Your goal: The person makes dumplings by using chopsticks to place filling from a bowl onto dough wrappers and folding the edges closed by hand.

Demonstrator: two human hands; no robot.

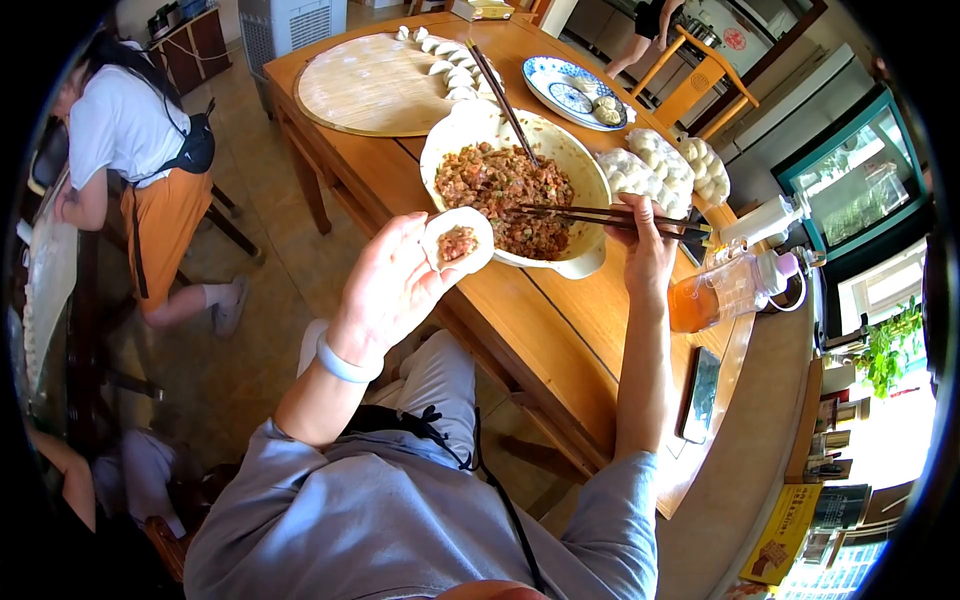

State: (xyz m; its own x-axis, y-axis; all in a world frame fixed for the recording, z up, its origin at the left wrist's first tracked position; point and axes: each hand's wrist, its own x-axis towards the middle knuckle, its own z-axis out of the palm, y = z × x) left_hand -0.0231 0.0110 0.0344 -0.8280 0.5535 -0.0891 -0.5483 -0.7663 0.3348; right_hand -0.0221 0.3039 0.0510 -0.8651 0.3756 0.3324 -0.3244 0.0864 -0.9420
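Observation:
A round dumpling wrapper point(476, 222) with a small heap of meat filling at its middle rests on the fingers of my left hand point(388, 282), pinched at its edge by the thumb side. My right hand point(648, 248) grips a pair of dark chopsticks point(590, 215), whose tips reach into the chopped filling point(490, 185). That filling lies in a large pale bowl point(598, 195) with handles. Another pair of chopsticks point(507, 108) leans upright in the same bowl.
Folded dumplings point(458, 78) line one side of a round bamboo board point(365, 85). Nearby are a blue-patterned plate point(545, 72), bagged white balls point(655, 165), a bottle of amber liquid point(715, 295) and a phone point(699, 395). A person point(135, 130) leans over another table at left.

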